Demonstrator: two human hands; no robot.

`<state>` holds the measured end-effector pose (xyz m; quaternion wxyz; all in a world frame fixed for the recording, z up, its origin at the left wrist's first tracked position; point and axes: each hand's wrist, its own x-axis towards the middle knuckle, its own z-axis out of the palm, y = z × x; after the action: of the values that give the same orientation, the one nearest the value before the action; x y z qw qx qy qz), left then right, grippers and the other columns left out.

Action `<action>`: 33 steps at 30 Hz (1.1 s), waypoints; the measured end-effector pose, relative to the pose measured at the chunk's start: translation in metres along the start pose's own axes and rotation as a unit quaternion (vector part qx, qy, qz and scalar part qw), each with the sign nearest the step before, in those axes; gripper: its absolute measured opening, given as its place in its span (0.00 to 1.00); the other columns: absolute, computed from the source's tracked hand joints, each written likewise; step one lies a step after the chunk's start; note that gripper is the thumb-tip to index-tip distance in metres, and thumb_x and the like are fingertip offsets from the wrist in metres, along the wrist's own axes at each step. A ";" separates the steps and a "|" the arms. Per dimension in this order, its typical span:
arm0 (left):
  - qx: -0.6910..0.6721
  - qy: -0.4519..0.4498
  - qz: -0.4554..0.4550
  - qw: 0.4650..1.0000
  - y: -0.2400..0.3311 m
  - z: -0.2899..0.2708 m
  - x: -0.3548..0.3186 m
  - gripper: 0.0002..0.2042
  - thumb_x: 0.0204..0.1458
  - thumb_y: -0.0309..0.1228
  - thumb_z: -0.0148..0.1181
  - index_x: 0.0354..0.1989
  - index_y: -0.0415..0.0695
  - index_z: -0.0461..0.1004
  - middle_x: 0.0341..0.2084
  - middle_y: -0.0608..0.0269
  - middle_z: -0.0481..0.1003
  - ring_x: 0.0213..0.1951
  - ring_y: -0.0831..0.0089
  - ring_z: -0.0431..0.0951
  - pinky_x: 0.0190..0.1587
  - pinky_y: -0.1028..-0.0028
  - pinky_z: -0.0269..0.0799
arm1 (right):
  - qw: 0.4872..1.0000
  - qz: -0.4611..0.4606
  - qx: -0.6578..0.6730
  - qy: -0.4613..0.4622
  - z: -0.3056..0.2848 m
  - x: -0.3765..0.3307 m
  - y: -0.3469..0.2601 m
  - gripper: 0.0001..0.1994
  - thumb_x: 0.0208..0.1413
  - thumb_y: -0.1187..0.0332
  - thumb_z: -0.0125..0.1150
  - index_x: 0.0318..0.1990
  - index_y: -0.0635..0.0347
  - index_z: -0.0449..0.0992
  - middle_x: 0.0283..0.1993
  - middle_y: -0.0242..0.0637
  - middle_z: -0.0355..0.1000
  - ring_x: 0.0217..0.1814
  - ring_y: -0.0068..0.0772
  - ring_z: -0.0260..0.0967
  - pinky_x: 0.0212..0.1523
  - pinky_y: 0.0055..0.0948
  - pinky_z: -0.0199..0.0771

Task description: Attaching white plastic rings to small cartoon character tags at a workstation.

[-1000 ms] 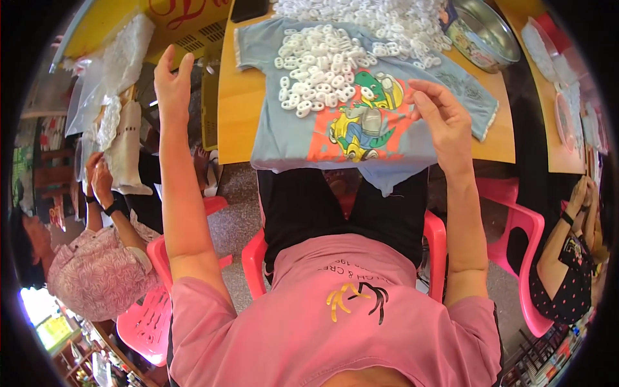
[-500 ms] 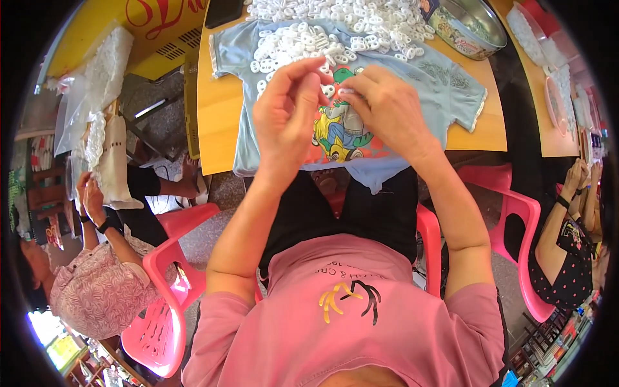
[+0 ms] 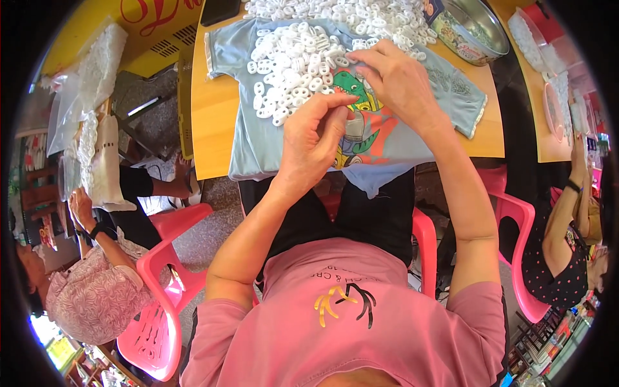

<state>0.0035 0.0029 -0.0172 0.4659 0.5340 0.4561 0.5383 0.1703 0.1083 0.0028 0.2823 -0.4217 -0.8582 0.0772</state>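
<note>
A light blue T-shirt (image 3: 412, 138) with a green cartoon dinosaur print lies spread on the wooden table. On it is a heap of small white plastic pieces (image 3: 300, 61), each with two holes. My left hand (image 3: 314, 135) is over the print's lower left, fingers curled and thumb close to the forefinger; whatever is between them is too small to make out. My right hand (image 3: 403, 84) reaches to the heap's right edge, thumb and forefinger apart beside the loose pieces. Thin greenish metal bits (image 3: 451, 80) lie on the shirt's right side.
A round metal tin (image 3: 471, 32) stands at the table's far right, a dark flat object (image 3: 220, 11) at the far left. One person (image 3: 97, 284) sits at my left and another (image 3: 558, 258) at my right, near pink plastic chairs (image 3: 158, 322). A second table (image 3: 548, 151) holds containers.
My hands have drawn apart: the left moved right and nearer to me, the right moved up to the white pieces. A white piece earlier showing between the hands is no longer visible there.
</note>
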 end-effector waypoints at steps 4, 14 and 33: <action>0.036 0.009 0.035 0.999 0.001 0.002 0.001 0.08 0.57 0.19 0.53 0.43 0.37 0.75 0.28 0.61 0.75 0.29 0.78 0.74 0.32 0.78 0.69 | 0.998 0.014 -0.055 -0.042 -0.002 0.008 0.000 0.09 0.55 0.65 0.60 0.43 0.50 0.78 0.37 0.35 0.70 0.37 0.42 0.72 0.37 0.35 0.72; 0.066 0.016 0.054 0.996 -0.003 0.004 0.001 0.07 0.55 0.19 0.55 0.41 0.37 0.75 0.27 0.58 0.74 0.27 0.72 0.74 0.30 0.75 0.68 | 0.996 0.010 0.052 -0.069 -0.022 0.005 0.009 0.07 0.55 0.68 0.61 0.38 0.59 0.78 0.35 0.37 0.70 0.34 0.38 0.70 0.36 0.33 0.69; 0.088 0.013 0.096 0.991 -0.007 0.005 0.004 0.07 0.54 0.19 0.56 0.40 0.38 0.76 0.24 0.59 0.71 0.23 0.70 0.69 0.26 0.73 0.64 | 0.990 -0.083 -0.109 -0.034 -0.001 0.026 0.006 0.05 0.52 0.67 0.63 0.35 0.55 0.79 0.35 0.32 0.69 0.33 0.40 0.73 0.32 0.36 0.72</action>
<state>0.0085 0.0074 -0.0233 0.3569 0.6073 0.4544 0.5454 0.1621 0.1320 0.0125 0.2104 -0.3747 -0.9026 -0.0259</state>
